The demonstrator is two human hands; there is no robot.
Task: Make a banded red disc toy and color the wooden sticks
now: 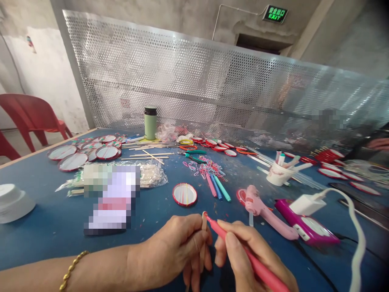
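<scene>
My left hand [179, 247], low in the centre, pinches a thin wooden stick [204, 227] upright between thumb and fingers. In my right hand [249, 251] is a red-pink marker [252, 259], its tip touching the top of the stick. Beyond my hands lies a red-rimmed round lid [184, 194] with thin lines across it. Pink, blue and teal markers [221, 187] lie behind it to the right. A pink glue gun [267, 215] rests on the table right of my right hand.
On the blue table [158, 215] are a phone [112, 198], bagged sticks [152, 172], a green bottle [150, 123], a cup of pens [278, 173], a purple power strip [313, 227], a white cable [357, 227] and red-rimmed lids [73, 161]. A person's hand [378, 144] shows at far right.
</scene>
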